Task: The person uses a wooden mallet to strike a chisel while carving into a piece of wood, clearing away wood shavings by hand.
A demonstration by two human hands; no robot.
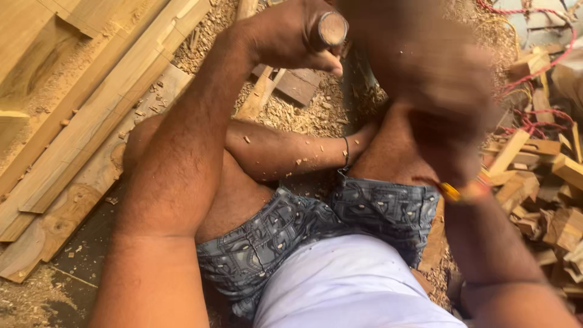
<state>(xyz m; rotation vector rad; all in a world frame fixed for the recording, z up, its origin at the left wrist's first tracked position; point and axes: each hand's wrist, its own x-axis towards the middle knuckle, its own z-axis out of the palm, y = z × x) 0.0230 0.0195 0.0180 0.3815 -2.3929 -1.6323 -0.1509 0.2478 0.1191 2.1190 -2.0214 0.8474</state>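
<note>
The left hand is wrapped tight around a round wooden handle, whose flat, ringed butt end faces up toward the camera, so its long axis runs nearly along the line of sight, down and away toward the floor. Only that end shows above the thumb and forefinger; the rest is buried in the fist. The right hand is raised just to the right of the handle and is badly blurred (whether it is closed on anything cannot be told). A yellow band sits at its wrist.

The person sits on the floor with legs folded, in grey patterned shorts and a pale shirt. Wood shavings cover the floor beneath the hands. Long planks with cut notches lie to the left, a heap of wooden offcuts to the right, with a red cord trailing above it.
</note>
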